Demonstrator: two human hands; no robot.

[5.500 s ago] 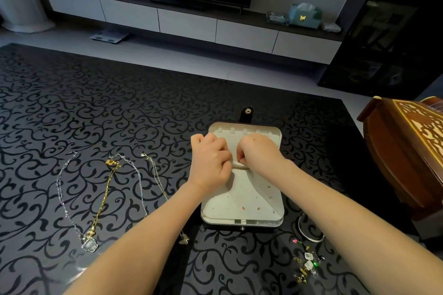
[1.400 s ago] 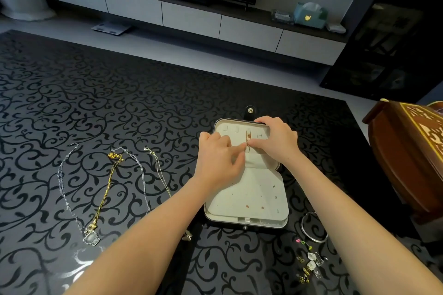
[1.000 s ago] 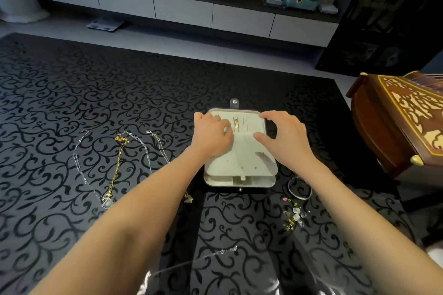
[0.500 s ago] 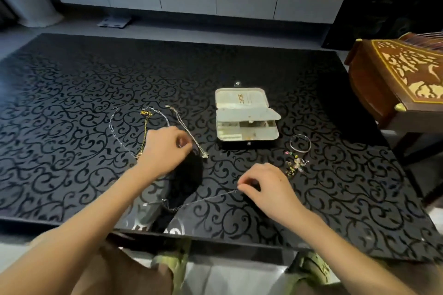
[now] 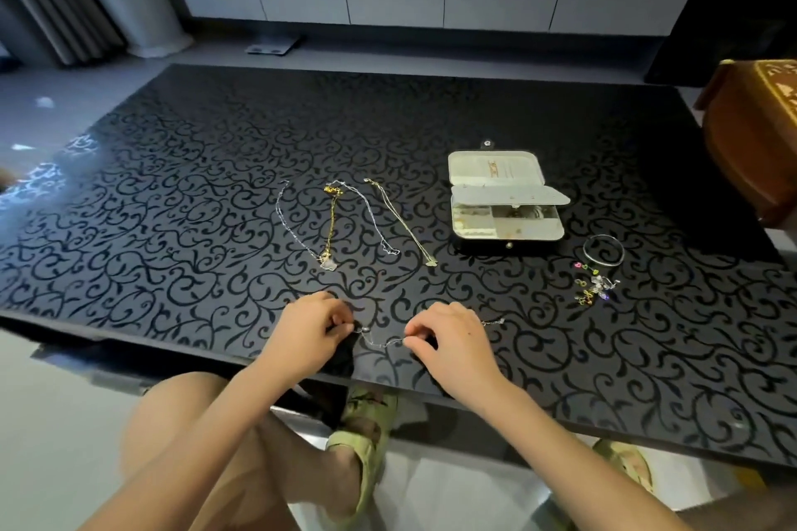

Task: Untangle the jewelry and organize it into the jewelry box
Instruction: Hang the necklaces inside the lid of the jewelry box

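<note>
Head view: work moved from jewelry box (image 5: 509, 197) to silver chain (image 5: 381, 343).
Left hand (image 5: 312, 330), right hand (image 5: 448, 336) each pinch it; next piece started.

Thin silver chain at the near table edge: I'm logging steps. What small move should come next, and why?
Probably pull the hands gently apart to draw the thin silver chain straight. The left hand and right hand each pinch it, it sags slack between them, and one end trails past the right hand on the black patterned table.
</note>
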